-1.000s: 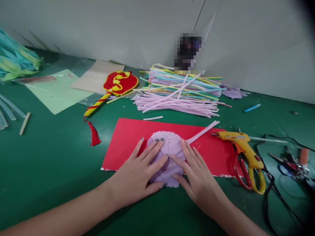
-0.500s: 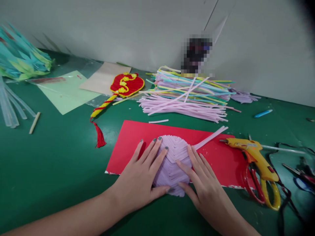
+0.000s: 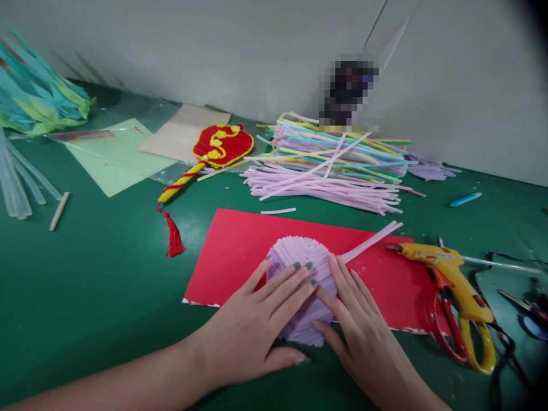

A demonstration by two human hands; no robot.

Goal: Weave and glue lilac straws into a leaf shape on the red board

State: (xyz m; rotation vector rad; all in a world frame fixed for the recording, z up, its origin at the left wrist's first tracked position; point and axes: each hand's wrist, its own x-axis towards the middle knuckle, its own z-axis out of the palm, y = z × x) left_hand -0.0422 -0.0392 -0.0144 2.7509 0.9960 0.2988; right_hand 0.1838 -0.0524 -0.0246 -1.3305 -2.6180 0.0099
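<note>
Green tabletop (image 3: 107,285) against a pale grey wall (image 3: 171,51). Round lilac piece of fuzzy, V-patterned stems (image 3: 299,251) lies near the middle, mostly on a red rectangular sheet (image 3: 244,245), its lower end over the sheet's near edge. Left hand (image 3: 261,319) spread flat across the piece, fingers straight and clenching nothing, thumb stretched out below on the green. Right hand (image 3: 363,319) lies along the right edge, fingers extended, index and thumb on the piece; can't tell if any finger is tucked beneath. Index tips meet or nearly meet. Two loose-ended lilac stems (image 3: 372,241) stick out up and right from beside the right fingertips. Right of the sheet: yellow hot glue gun with orange trigger (image 3: 449,274), lying over scissors with red and yellow handles (image 3: 488,345). Beyond the sheet: short lilac stem (image 3: 278,212), pile of lilac fuzzy stems (image 3: 325,191), multicoloured stems behind, pixelated object (image 3: 349,94) standing at the back. Back left: red heart-like fan with yellow trim (image 3: 233,149), red tassel (image 3: 173,237) on its handle; pale green sheet (image 3: 115,160), beige sheet (image 3: 180,131). Far left: translucent sticks (image 3: 15,188). Slim blue object (image 3: 466,200) at right.
</note>
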